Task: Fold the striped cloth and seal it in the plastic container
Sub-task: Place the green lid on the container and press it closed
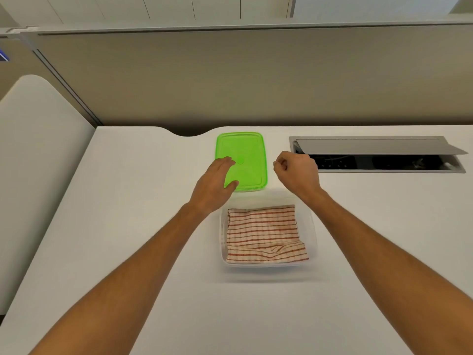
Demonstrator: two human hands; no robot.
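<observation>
One clear plastic container [312, 226] on the desk [128, 226] holds one folded striped cloth [263, 234]; one green lid [252, 155] lies beyond — left hand [213, 184] flat on it, right hand [297, 172] curled, empty.

Office: white desk [128, 226], fabric partition panel [230, 80], open cable hatch [376, 155] with sockets.

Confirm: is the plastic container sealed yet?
Not sealed. The green lid lies flat on the table behind the container, and the folded striped cloth inside is uncovered.
</observation>
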